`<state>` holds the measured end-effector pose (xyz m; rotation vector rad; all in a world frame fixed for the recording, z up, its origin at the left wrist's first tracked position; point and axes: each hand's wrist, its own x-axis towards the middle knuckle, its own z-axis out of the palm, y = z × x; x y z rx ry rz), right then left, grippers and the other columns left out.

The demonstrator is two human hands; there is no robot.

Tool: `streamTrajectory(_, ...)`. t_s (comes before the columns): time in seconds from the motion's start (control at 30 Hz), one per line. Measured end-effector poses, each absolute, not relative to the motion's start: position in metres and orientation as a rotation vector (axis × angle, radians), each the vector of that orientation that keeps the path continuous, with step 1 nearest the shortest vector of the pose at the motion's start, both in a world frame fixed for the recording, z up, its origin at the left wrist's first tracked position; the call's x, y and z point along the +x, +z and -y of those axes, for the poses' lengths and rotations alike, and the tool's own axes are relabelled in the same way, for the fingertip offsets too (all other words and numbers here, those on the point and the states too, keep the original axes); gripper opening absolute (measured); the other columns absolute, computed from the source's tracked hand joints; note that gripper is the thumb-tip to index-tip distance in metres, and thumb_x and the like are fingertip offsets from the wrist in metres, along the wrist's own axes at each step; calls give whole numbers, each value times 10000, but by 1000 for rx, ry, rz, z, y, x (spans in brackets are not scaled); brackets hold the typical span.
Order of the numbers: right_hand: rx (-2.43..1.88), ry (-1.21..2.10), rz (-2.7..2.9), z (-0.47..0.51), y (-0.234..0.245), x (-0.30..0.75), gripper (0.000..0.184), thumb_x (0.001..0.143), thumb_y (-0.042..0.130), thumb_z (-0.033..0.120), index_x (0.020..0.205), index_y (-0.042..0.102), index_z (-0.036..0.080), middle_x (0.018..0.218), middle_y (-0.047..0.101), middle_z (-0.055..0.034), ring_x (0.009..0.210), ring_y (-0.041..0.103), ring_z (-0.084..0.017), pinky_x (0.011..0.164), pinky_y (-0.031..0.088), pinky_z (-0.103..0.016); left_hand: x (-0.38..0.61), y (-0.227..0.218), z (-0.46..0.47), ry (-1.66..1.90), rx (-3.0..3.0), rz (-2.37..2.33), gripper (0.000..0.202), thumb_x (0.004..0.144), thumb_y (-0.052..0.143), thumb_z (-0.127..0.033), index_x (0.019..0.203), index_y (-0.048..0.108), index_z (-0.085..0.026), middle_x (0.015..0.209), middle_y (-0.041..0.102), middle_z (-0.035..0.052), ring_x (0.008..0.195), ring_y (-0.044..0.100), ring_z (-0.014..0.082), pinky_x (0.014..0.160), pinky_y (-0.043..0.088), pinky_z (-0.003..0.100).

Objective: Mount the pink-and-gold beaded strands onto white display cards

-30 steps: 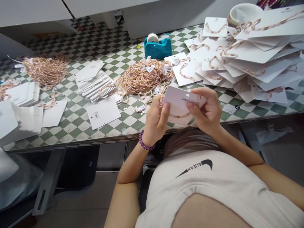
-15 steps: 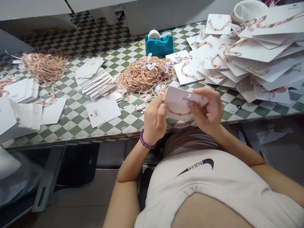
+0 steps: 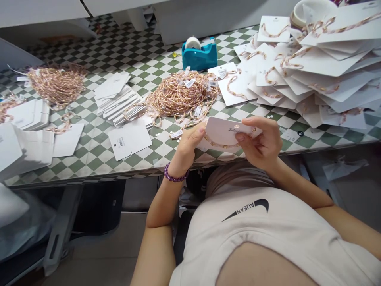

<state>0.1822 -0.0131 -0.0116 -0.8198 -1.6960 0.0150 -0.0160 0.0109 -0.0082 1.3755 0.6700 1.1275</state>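
a green-and-white checkered tabletop (image 3: 119,51) fills the view, with a slumped pile of mounted cards (image 3: 315,59) at the far right, a teal tape dispenser (image 3: 200,53) near the far side, and two heaps of pink-gold beaded strands (image 3: 181,95) (image 3: 56,84) beside stacks of blank cards (image 3: 117,99). just above the table's near edge, a white display card (image 3: 226,131) sits between the left hand (image 3: 186,149) and the right hand (image 3: 262,141), lifted off the tabletop and tilted. the left hand pinches its left end between thumb and fingers, while the right hand holds the other end in a narrow pinch, its fingers curled over the top edge. the card looks light and fairly stiff, though it could flex, so its bare edges seem the safest hold. a beaded strand (image 3: 222,145) curves along the card's lower edge and looks limp, slippery and apt to swing. fingers hide the strand's ends, so i cannot tell how it is fastened, and the small print on the card is too blurred to read.
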Motion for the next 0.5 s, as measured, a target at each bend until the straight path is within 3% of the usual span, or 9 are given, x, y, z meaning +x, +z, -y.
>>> streamTrajectory(0.13,-851,34,1663,12,-13,183,292,949,610,333,1238,580,297,1040,631,-35,797,627,-144,641,564,-264,-17,-5,-11,1138,1286,-723,403,866,646,-608,778,576,-221,793,584,25,839,615,201,820,535,344)
streamTrajectory(0.23,-871,150,1619,13,-14,184,306,943,633,355,1244,590,322,1035,613,-30,807,609,-148,666,560,-278,-13,-1,-11,1300,1259,-756,488,796,762,-574,720,443,-213,715,465,-18,672,499,118,639,469,247)
streamTrajectory(0.3,-877,200,1597,13,-13,183,306,947,631,352,1248,589,326,1044,607,-27,808,602,-146,669,558,-277,-10,-1,-11,1427,1313,-751,435,836,748,-537,741,475,-211,719,476,-23,649,477,99,609,443,224)
streamTrajectory(0.5,-866,217,1586,13,-9,181,320,946,624,287,1261,587,329,1091,625,-18,852,590,-140,649,540,-250,-6,-3,-8,1506,1519,-792,265,940,646,-477,896,644,-216,796,620,4,707,587,107,640,498,220)
